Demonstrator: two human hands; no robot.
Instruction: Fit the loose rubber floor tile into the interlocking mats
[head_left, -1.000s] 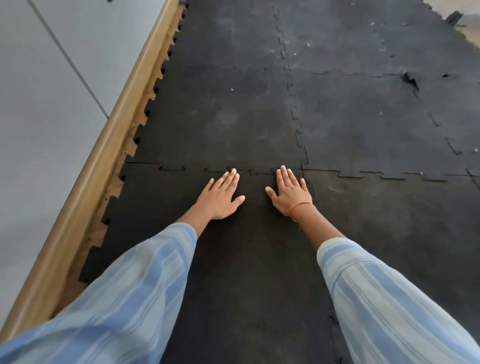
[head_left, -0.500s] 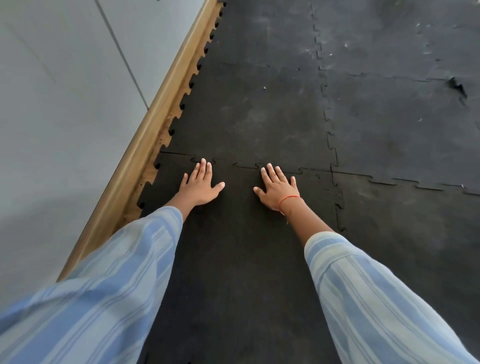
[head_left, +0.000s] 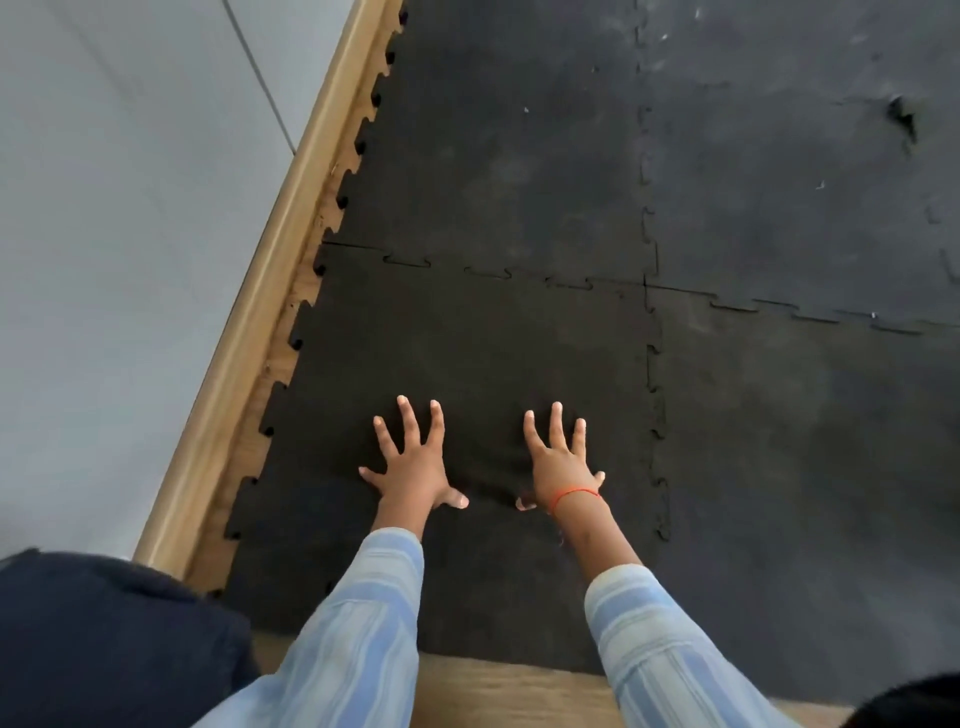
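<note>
The black rubber tile (head_left: 467, 343) lies flat in the near-left corner of the mat field, its toothed edges meeting the far mat (head_left: 498, 156) and the right mat (head_left: 805, 441). My left hand (head_left: 410, 462) presses palm-down on the tile with fingers spread. My right hand (head_left: 558, 460), with a red thread at the wrist, presses flat beside it, also spread. Both hands sit near the tile's middle, apart from each other. Neither holds anything.
A wooden skirting strip (head_left: 270, 291) and grey wall (head_left: 130, 208) run along the left. Bare wooden floor (head_left: 498, 691) shows at the tile's near edge. My dark knee (head_left: 104, 639) is at lower left. A torn spot (head_left: 904, 117) marks a far-right mat.
Both hands have slid back from the tile's far seam to its middle, with fingers now spread wider. The view has tipped downward, showing the tile's near edge and the wooden floor.
</note>
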